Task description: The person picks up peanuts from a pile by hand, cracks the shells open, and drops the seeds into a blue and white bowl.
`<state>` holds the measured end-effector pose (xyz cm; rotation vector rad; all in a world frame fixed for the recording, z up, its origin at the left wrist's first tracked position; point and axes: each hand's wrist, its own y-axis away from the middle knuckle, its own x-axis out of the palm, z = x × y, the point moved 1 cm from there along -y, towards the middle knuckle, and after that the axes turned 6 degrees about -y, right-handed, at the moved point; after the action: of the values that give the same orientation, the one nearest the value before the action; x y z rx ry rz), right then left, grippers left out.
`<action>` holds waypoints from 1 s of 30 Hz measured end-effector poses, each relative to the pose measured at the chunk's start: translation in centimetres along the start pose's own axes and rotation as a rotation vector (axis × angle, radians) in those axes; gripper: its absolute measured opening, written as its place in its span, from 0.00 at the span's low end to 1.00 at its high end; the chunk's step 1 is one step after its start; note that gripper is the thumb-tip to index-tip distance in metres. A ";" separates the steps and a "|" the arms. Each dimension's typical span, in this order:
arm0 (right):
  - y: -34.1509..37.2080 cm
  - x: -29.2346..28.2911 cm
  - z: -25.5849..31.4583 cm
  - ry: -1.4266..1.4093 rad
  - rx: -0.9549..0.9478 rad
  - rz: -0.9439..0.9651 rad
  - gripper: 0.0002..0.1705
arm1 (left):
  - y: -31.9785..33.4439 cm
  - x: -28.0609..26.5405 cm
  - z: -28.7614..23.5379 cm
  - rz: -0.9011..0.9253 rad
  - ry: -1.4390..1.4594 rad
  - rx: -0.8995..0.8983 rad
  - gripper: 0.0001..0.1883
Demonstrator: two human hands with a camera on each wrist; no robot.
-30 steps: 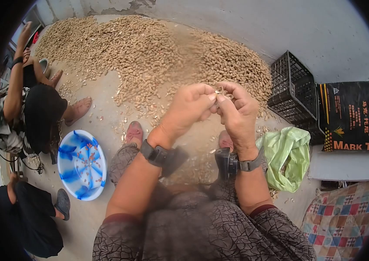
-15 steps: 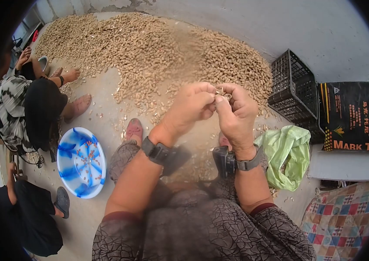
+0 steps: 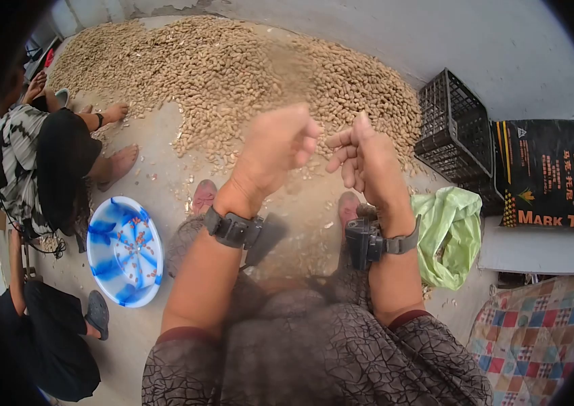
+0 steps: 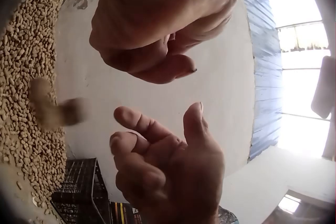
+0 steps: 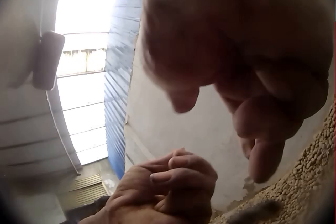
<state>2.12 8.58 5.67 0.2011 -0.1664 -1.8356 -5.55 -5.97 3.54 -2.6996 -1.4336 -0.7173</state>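
Both hands hover in front of my torso, apart from each other. My left hand (image 3: 277, 145) has its fingers curled in toward the palm; the right wrist view shows that same left hand (image 5: 181, 187) with nothing poking out, though its inside is hidden. My right hand (image 3: 368, 159) has loosely spread fingers and a raised thumb, and nothing is seen in it. In the left wrist view, blurred brown pieces (image 4: 71, 112) like peanut shell are in mid-air beside the hands. Beyond lies a big heap of unshelled peanuts (image 3: 219, 74).
At left, a blue-and-white basin (image 3: 101, 254) contains reddish kernels. A green plastic bag (image 3: 453, 233) stands by my right forearm, with a black crate (image 3: 453, 128) and a printed black sack (image 3: 551, 172) behind it. Other people (image 3: 74, 166) sit at the left. Patchwork cloth (image 3: 537, 331) lies at lower right.
My hands were together, pinching a cracked peanut shell; now they have parted, the right hand's fingers have loosened and the shell has left them. The seated person's raised arm has come down.
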 end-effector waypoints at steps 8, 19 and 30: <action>-1.6 0.0 -1.5 -0.106 0.114 -0.081 0.36 | 0.9 2.5 1.4 0.311 -0.446 0.206 0.11; -1.7 1.5 -2.7 -0.228 0.021 -0.102 0.35 | 0.2 2.5 3.2 0.252 -0.777 0.321 0.10; -1.0 0.5 -1.3 -0.347 0.051 -0.048 0.31 | 0.5 2.3 1.2 0.273 -0.383 0.039 0.09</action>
<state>1.28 8.35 4.17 -0.0813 -0.4539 -1.9040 -3.57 -4.24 3.50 -3.0303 -1.0697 -0.1609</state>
